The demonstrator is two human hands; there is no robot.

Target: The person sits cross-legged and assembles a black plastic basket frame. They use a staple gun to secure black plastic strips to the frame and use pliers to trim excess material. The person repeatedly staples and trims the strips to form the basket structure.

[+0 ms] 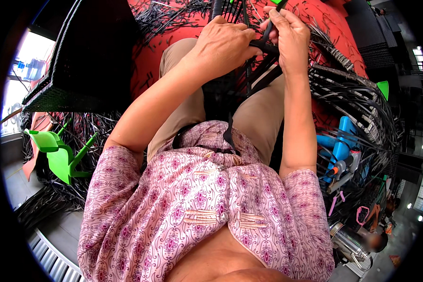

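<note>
Over the lap, the left hand (223, 44) presses closed on black strips (264, 47) by the frame (221, 9), the right hand (289, 40) pinches one strip upward. Weaving looks partly done; many loose strips (357, 101) lie further around.

A red floor mat (148, 63) lies strewn with black strip offcuts (174, 19).

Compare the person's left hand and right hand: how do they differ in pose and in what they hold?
The left hand lies knuckles up, closed low over the black strips. The right hand is raised higher, its fingers pinching one thin black strip that points upward. Both hands work close together on the same black woven material above the knees.
</note>
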